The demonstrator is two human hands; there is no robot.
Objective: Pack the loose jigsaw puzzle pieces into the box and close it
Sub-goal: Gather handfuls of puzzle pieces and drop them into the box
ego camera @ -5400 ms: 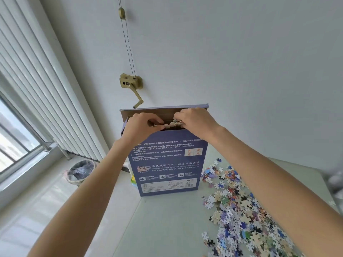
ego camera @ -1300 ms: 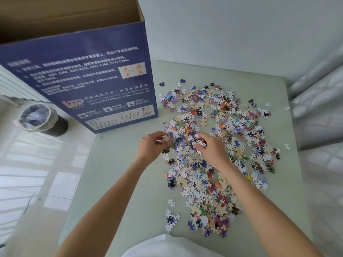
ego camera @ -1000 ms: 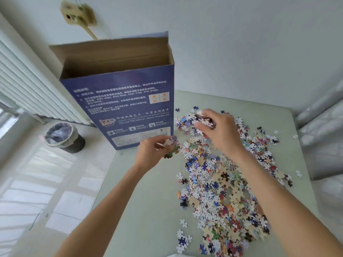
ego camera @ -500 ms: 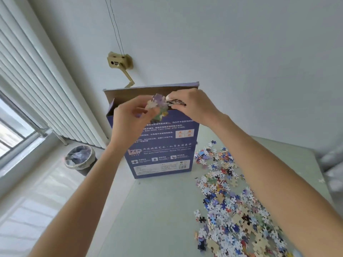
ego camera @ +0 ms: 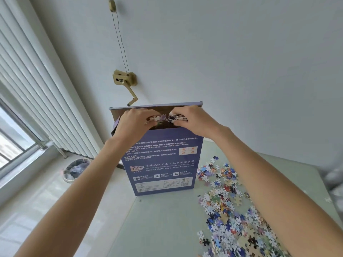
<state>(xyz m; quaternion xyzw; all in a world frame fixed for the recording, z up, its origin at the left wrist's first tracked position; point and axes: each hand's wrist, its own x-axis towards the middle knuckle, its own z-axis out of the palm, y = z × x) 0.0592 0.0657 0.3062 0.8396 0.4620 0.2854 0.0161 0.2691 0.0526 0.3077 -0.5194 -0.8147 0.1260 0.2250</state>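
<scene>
Head view.

Table (ego camera: 167, 229): pale green top; its left edge runs down from the box's lower left corner, with white floor beyond it. A bare strip of tabletop lies between that edge and the loose pieces.

Puzzle box (ego camera: 161, 164): blue carton standing upright near the table's far left edge, printed face toward the camera, top open with the brown inner wall showing. Its right lower corner sits just beside the nearest loose pieces.

Jigsaw puzzle pieces (ego camera: 232, 210): many scattered on the table to the right of the box, running toward the near right corner, partly hidden under the right forearm.

Left hand (ego camera: 133, 125): raised at the box's open top, fingers curled round a small bunch of pale pieces (ego camera: 157, 118).

Right hand (ego camera: 193, 119): at the same opening, close beside the left, fingers pinching a clump of darker pieces (ego camera: 178, 116). Both bunches sit over the mouth of the box, almost touching.

Surroundings: white wall behind; a beige hand-crank winder (ego camera: 125, 82) with cords mounted above the box; blinds (ego camera: 37, 99) at left; a lined waste bin (ego camera: 77, 169) on the floor left of the table.
</scene>
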